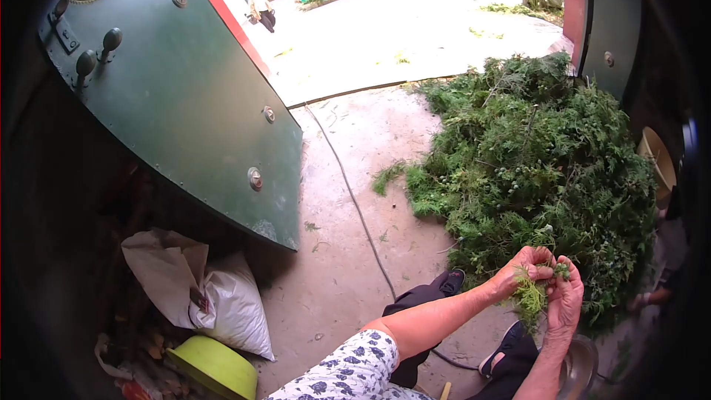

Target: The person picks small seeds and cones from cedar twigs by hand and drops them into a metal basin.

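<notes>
"Hands first: what is being done with them?"

"They are being held close together. By the left hand, a sprig is being pinched between thumb and fingers; by the right hand, small green cones are being pinched at the fingertips."

"And where is the sprig being kept?"

"Below the left fingers, it is being left to hang, in front of the pile."

"What could go wrong?"

"Cones could be dropped, since they are being gripped only by the tips. Too hard a tug could snap the sprig, as its stem looks thin. The bowl is being partly covered by the right forearm, so it could be knocked by a low elbow. Near the legs, the cord could be snagged by a shifted foot."
</notes>
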Available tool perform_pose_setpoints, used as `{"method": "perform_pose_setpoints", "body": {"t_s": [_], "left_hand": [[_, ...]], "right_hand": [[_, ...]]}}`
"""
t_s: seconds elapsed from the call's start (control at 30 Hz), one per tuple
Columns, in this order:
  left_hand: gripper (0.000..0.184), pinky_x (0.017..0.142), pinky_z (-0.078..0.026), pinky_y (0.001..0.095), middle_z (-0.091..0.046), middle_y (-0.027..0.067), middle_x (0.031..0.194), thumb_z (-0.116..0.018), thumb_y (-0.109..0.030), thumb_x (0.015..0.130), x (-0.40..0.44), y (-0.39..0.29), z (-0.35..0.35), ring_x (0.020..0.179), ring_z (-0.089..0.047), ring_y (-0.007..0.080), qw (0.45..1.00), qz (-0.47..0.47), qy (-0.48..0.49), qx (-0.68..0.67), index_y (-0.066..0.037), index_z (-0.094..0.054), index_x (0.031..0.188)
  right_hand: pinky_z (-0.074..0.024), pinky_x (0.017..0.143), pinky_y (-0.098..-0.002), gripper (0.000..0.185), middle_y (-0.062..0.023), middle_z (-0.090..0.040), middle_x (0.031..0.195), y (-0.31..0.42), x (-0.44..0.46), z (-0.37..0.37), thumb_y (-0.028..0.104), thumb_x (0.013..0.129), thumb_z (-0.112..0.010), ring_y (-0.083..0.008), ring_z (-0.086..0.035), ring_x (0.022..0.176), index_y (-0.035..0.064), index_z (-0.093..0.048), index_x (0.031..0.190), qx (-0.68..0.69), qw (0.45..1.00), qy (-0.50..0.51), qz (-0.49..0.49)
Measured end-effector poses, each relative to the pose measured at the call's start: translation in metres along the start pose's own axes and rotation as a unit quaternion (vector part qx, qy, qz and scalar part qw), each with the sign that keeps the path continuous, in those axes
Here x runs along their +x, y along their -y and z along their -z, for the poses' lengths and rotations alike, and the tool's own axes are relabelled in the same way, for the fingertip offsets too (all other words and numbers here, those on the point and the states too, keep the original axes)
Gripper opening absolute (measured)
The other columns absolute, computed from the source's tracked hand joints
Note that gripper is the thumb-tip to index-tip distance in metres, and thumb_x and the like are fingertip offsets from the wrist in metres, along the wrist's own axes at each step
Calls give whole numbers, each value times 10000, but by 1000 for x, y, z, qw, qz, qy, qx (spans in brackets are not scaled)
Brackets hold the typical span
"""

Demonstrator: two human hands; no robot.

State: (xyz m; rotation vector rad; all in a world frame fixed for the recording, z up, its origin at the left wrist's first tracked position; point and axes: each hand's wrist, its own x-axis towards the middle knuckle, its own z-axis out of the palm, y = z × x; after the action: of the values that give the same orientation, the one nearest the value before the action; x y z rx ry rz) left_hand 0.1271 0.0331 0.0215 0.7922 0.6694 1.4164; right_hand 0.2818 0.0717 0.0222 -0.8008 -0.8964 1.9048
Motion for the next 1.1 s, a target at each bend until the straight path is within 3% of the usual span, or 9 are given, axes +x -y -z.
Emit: {"method": "perform_pose_setpoints", "body": {"t_s": [0.17, 0.37, 0.5, 0.6, 0.67, 0.93, 1.0, 1.03, 1.1], "left_hand": [[154, 593, -430, 239, -589, 8, 746, -624, -119, 809, 2, 1, -4, 683, -506, 57, 987, 13, -34, 156, 7, -585, 888], [184, 564, -428, 273, -569, 25, 656, -624, -164, 810, 1, -4, -1, 638, -488, 82, 954, -21, -34, 299, 17, -591, 823], [210, 528, -414, 272, -547, 9, 631, -624, -188, 809, 1, -8, 5, 603, -476, 77, 921, -45, -21, 386, 15, -589, 767], [240, 506, -393, 256, -521, -10, 610, -635, -203, 808, -5, -17, -2, 582, -463, 63, 979, 48, -12, 200, 8, -578, 710], [251, 490, -372, 238, -491, -30, 591, -645, -200, 802, -7, -22, -3, 564, -446, 49, 984, -5, 6, 178, -9, -563, 662], [224, 522, -352, 236, -485, -36, 582, -673, -184, 768, -3, -16, 0, 569, -428, 52, 997, 66, 4, 37, -41, -562, 636], [229, 539, -360, 238, -493, -33, 587, -675, -192, 766, -2, -15, -2, 577, -432, 53, 996, 74, -14, 48, -40, -564, 636], [233, 550, -365, 241, -500, -32, 596, -674, -201, 766, -2, -13, -1, 586, -438, 54, 995, 48, -14, 81, -37, -568, 639], [237, 560, -370, 244, -507, -31, 605, -674, -209, 766, -1, -12, -2, 595, -444, 55, 993, 23, -13, 113, -34, -572, 643]], "right_hand": [[-411, 487, -171, 242, -1, -616, 906, -5, 2, 1, 77, 856, -598, -59, -558, 695, 37, -559, 1092, -10, 998, -66, 10], [-366, 426, -153, 206, 3, -612, 791, -5, 5, 7, 106, 865, -599, -38, -526, 570, 30, -572, 1054, -50, 998, -13, 33], [-352, 424, -156, 157, 19, -593, 727, -3, 4, 12, 146, 870, -603, -21, -480, 515, 26, -598, 970, -189, 980, 15, 58], [-363, 418, -168, 147, 13, -605, 741, -3, 1, 12, 174, 869, -606, -29, -485, 506, 32, -607, 908, -200, 979, 32, 29], [-372, 402, -181, 149, -4, -621, 757, -12, -1, 2, 186, 866, -606, -47, -505, 503, 41, -610, 902, 2, 1000, 4, 0], [-465, 458, -189, 176, -28, -612, 789, 2, -10, -10, 162, 865, -595, -82, -577, 616, 49, -566, 996, 91, 991, 84, -55], [-497, 522, -199, 225, -48, -607, 892, 8, -16, -30, 151, 859, -601, -122, -608, 745, 35, -545, 1043, 94, 995, 12, -14], [-522, 667, -232, 264, -58, -594, 960, 5, -14, -21, 135, 857, -602, -158, -602, 876, 21, -526, 1082, 89, 995, 43, 2], [-513, 731, -248, 270, -57, -597, 954, 2, -12, -17, 125, 854, -605, -161, -597, 895, 17, -523, 1087, 88, 995, 41, 10]]}}
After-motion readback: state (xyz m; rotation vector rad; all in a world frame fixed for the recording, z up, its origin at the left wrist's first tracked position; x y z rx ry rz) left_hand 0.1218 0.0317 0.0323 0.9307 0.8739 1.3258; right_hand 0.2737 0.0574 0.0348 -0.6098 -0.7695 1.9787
